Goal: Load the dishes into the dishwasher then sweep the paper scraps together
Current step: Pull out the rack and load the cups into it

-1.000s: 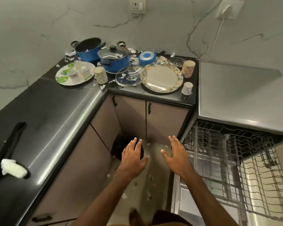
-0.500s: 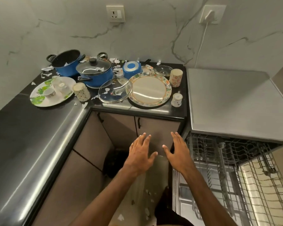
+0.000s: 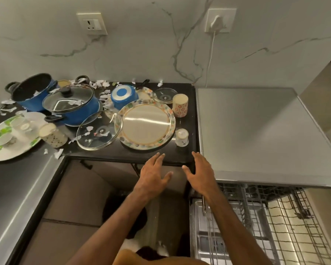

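The floral-rimmed plate (image 3: 147, 127) lies flat on the black counter (image 3: 122, 154), beside a glass lid (image 3: 97, 131) and a lidded blue pot (image 3: 78, 113), with paper scraps (image 3: 103, 92) strewn behind. The left hand (image 3: 153, 176) and right hand (image 3: 201, 173) reach over the counter's near edge, fingers spread, holding nothing. The dishwasher rack (image 3: 275, 217) stands pulled out at lower right.

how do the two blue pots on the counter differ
The back pot is uncovered, its dark inside showing with a paper scrap in it; the front pot wears a glass lid with scraps on top. The back pot stands farther left and behind; the front pot partly hides it. Both are blue with black handles.
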